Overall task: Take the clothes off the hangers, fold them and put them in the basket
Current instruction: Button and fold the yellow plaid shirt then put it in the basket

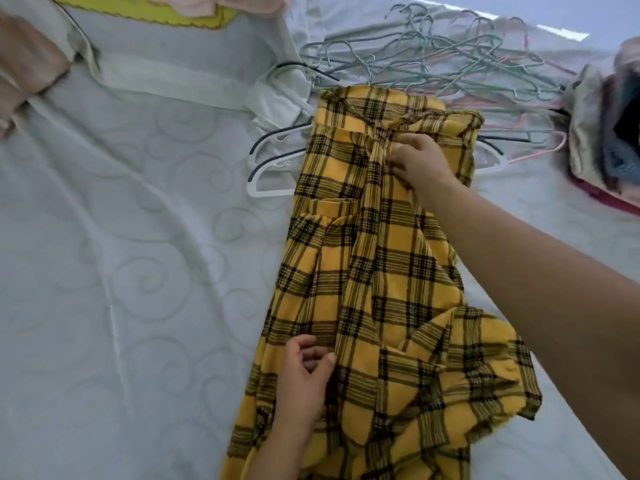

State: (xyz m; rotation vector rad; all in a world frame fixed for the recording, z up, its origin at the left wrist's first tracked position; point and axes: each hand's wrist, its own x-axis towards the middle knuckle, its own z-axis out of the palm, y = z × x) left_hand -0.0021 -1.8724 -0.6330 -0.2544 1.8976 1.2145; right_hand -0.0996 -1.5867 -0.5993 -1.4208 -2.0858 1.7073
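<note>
A yellow and black plaid shirt [377,265] lies lengthwise on the white mattress [131,271], its sides folded inward, collar end far from me. My right hand [420,164] reaches to the upper part near the collar and pinches the front placket there. My left hand [304,368] is near the lower hem, its thumb and fingers pinching the edge of the folded front. A heap of bare wire and plastic hangers [433,64] lies just beyond the shirt's collar. The far ends of my fingers are hidden by cloth.
A stack of folded clothes [609,133] sits at the right edge. A white container with yellow and pink cloth [180,12] stands at the back left. A brownish garment [27,71] lies at the far left. White plastic hangers [273,168] poke out left of the shirt.
</note>
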